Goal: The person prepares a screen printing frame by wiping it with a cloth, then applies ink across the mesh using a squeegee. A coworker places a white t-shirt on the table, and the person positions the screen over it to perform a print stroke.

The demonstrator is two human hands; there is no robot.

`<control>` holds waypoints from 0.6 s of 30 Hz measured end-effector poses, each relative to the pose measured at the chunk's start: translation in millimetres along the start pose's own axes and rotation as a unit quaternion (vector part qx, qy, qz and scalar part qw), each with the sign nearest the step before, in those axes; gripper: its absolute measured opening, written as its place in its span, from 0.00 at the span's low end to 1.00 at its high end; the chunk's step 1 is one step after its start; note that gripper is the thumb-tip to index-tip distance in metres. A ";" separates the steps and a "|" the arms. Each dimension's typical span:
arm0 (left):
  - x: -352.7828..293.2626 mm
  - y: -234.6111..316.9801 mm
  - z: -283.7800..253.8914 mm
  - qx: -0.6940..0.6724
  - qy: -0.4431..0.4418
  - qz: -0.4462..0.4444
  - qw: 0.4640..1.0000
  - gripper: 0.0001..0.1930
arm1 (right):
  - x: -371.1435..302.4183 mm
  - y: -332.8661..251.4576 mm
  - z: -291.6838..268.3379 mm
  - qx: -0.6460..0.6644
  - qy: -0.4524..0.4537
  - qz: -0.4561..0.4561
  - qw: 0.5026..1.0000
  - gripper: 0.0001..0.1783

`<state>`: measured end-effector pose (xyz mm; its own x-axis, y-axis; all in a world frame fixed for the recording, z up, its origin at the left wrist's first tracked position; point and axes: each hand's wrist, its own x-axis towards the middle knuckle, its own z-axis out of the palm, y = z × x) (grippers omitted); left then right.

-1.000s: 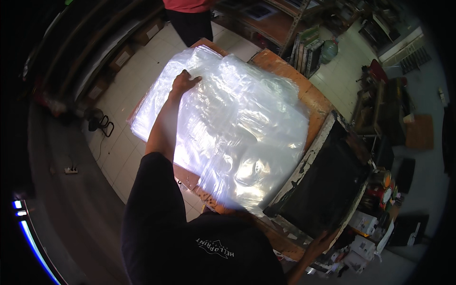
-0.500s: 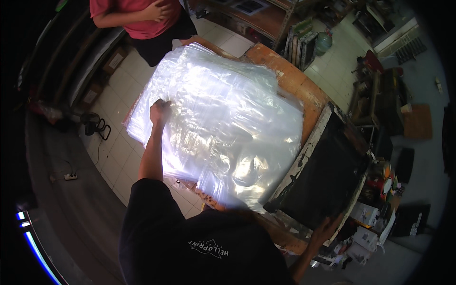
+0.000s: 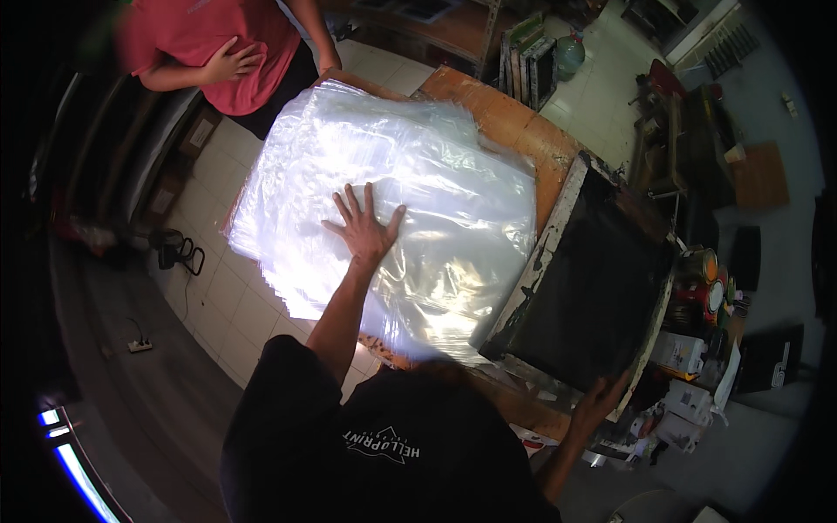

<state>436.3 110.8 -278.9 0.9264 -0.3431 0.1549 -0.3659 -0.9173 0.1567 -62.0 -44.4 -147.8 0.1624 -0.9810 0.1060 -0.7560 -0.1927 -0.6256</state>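
Observation:
A wide stack of clear plastic sheets or bags (image 3: 436,187) covers much of the wooden table, its surface wrinkled and shining with reflected light. My left hand (image 3: 362,231) lies flat on it near the middle, fingers spread. To the right is a screen printing frame (image 3: 528,277) with worn, paint-stained edges and dark mesh. At its near right corner, my right hand (image 3: 600,399) grips the rim; its fingertips are dim and partly lost against the dark mesh.
A person in a red shirt (image 3: 253,57) stands beyond the far left edge of the wooden table (image 3: 497,122). Several frames (image 3: 528,65) lean near a large bottle (image 3: 570,57) at the back. Paint cans (image 3: 697,279) and white boxes (image 3: 680,351) crowd the right side.
My left hand was closed at the stack's left part; it has opened and moved right, flat on the plastic. My right hand stays at the frame. The person in red has shifted left.

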 end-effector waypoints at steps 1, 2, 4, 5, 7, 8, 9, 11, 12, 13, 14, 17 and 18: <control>3.0 -2.6 1.4 0.012 0.013 -0.002 1.000 0.48 | -0.3 -1.0 -0.8 -0.007 0.003 0.007 1.000 0.33; 6.6 -7.1 -0.4 0.013 0.014 0.002 1.000 0.48 | -1.0 2.5 -0.4 -0.009 0.017 -0.003 1.000 0.33; 10.8 -18.7 -3.3 0.017 0.011 0.010 1.000 0.47 | -7.2 7.3 1.1 -0.016 0.042 -0.017 0.999 0.32; 16.3 -22.3 -4.0 0.029 0.011 0.007 0.999 0.47 | -8.4 7.4 0.2 -0.015 0.029 0.013 0.999 0.32; 24.5 -35.0 -4.0 0.031 0.010 0.003 0.999 0.47 | -9.3 -9.1 -2.6 -0.012 0.001 0.073 0.997 0.32; 28.5 -40.9 -3.5 0.032 0.009 0.001 0.999 0.47 | -9.5 -3.2 -0.9 -0.011 0.000 0.063 0.998 0.32; 31.9 -45.0 -2.9 0.038 0.011 0.001 0.999 0.48 | -9.6 7.4 1.9 -0.012 0.001 0.053 0.999 0.32; 39.3 -52.5 -5.6 0.042 0.009 0.000 0.999 0.48 | -8.3 25.4 9.0 -0.017 0.002 0.025 1.000 0.33; 42.7 -58.1 -7.1 0.045 0.009 -0.002 0.999 0.48 | -7.8 33.1 13.2 -0.022 0.003 0.006 1.000 0.33; 46.7 -63.6 -8.4 0.059 0.016 -0.004 0.998 0.47 | -7.1 36.0 13.6 -0.017 0.003 -0.005 1.000 0.33; 51.1 -70.4 -9.2 0.074 0.024 -0.005 0.997 0.46 | -6.6 39.0 14.4 -0.012 0.002 -0.015 1.000 0.33; 67.3 -88.1 -13.6 0.057 -0.040 -0.039 0.997 0.49 | -0.9 26.7 18.0 0.029 -0.018 0.003 0.999 0.34; 68.7 -91.8 -16.7 0.055 -0.049 -0.043 0.996 0.48 | 2.5 17.9 16.5 0.043 -0.034 0.021 0.998 0.34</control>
<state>532.1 174.8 -266.3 0.9599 -0.2758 0.0494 -0.2784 -0.9588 0.0565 -64.7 -50.0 -171.5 0.1765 -0.9840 0.0262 -0.7062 -0.1451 -0.6930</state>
